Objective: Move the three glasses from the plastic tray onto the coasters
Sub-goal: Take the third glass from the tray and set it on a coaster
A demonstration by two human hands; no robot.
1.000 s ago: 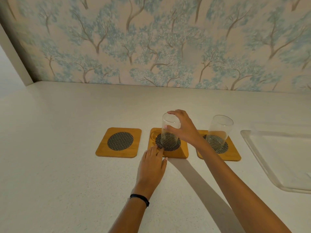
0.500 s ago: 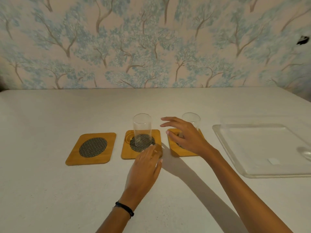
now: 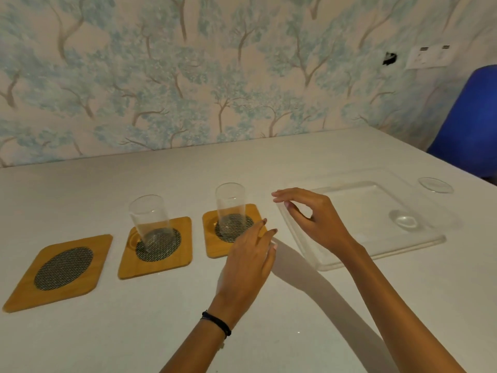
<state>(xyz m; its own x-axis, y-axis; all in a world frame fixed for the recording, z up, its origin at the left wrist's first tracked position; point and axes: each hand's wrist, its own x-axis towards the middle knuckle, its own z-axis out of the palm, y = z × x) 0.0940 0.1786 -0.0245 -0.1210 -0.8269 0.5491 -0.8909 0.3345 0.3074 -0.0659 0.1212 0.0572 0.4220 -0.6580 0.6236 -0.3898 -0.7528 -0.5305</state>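
Head view: third glass (image 3: 419,203) stands upright in the tray (image 3: 349,261), right of the right hand (image 3: 317,219), whose grip is released.

No readable text, label, brand or number anywhere; wall socket plate (image 3: 429,56), far above and beyond right hand (image 3: 314,219), shows only blurred marks, illegible
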